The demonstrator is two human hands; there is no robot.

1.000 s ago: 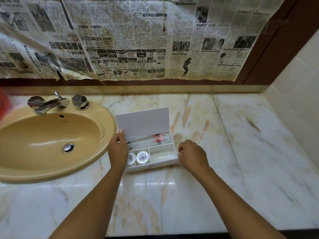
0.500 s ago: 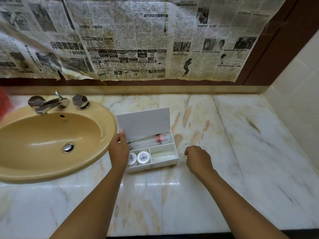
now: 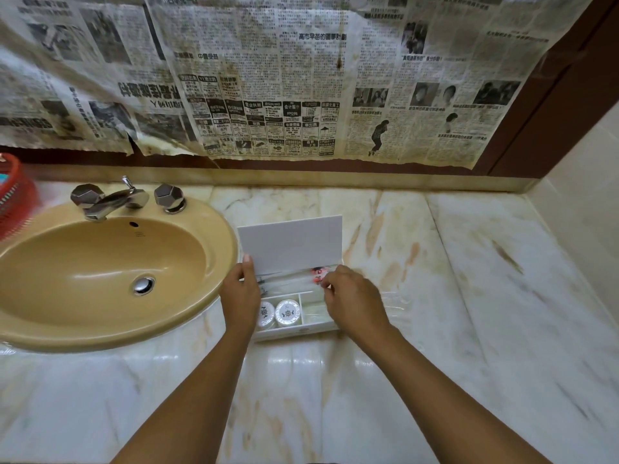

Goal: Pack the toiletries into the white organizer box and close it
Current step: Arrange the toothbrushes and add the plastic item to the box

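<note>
A: Head view: white organizer box point(image 3: 294, 324) on the marble counter point(image 3: 469, 296) beside the sink point(image 3: 100, 262), lid point(image 3: 291, 242) up. Left hand point(image 3: 239, 293) grips its left edge.
B: Right hand point(image 3: 351, 299)?
A: Curled over the right compartment; contents unclear. Box looks light, stiff, likely slides. Brace base, push lid's top edge.

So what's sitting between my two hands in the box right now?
In the head view, two round white tubs sit side by side in the white organizer box, between the left hand and right hand.
</note>
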